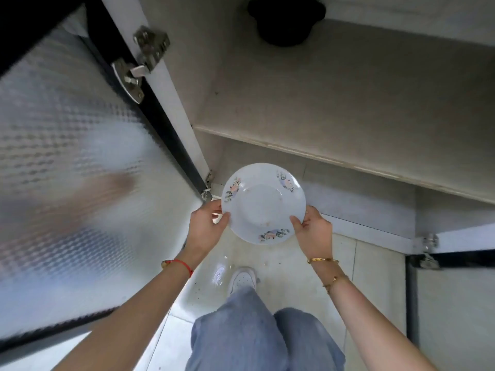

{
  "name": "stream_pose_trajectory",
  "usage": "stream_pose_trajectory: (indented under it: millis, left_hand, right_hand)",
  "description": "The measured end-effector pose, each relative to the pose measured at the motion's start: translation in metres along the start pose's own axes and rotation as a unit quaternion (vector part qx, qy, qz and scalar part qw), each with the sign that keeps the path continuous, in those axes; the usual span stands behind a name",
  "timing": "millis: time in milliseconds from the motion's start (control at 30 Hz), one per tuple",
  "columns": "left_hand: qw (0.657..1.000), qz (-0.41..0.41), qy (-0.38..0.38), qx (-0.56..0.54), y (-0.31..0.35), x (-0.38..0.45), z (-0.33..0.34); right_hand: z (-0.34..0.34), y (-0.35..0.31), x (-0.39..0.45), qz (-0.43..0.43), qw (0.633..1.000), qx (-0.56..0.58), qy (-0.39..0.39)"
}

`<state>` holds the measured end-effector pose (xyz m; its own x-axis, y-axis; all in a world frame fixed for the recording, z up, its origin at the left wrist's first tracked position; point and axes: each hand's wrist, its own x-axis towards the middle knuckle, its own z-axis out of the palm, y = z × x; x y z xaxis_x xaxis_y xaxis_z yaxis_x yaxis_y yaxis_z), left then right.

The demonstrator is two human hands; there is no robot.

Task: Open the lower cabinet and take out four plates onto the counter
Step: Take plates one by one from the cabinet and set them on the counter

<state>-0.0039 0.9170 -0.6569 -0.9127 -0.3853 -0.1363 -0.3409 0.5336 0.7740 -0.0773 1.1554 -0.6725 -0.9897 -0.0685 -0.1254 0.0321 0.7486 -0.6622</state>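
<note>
Gripping a floral plate (pixel 263 203) by opposite rims, left hand (pixel 205 226) and right hand (pixel 314 231) curled around it, before the open cabinet (pixel 321 97).

white plate (pixel 263 203), pink-blue floral sprigs

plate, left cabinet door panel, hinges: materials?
Plate: likely glazed ceramic or opal glass; glossy white, printed flowers.
Door panel: apparently frosted, embossed glass in a dark frame; blurred shapes show through.
Hinge: metal; bright silvery sheen.
</note>
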Motion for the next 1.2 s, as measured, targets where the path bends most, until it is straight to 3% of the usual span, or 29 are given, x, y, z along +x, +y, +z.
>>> stream_pose_trajectory:
  millis: [233,433,667,933,1200]
  left_hand:
    - [0.999,-0.022,0.001,-0.039,0.114,-0.097,-0.097]
    - [0.999,-0.023,0.012,0.031,0.222,-0.178,-0.191]
    - [1.000,-0.016,0.015,0.003,0.329,-0.245,-0.271]
    - [0.998,0.057,0.013,-0.014,0.390,-0.255,-0.314]
    - [0.993,0.110,-0.006,-0.038,0.431,-0.201,-0.336]
  right_hand:
    - [-0.124,-0.086,-0.081,0.029,0.999,0.020,-0.019]
    - [-0.245,-0.169,-0.155,0.010,0.999,0.038,-0.034]
    - [-0.358,-0.241,-0.219,-0.007,0.997,0.066,-0.037]
    - [-0.424,-0.278,-0.235,-0.029,0.996,0.082,0.000]
    - [-0.454,-0.314,-0.198,-0.023,0.991,0.116,0.058]
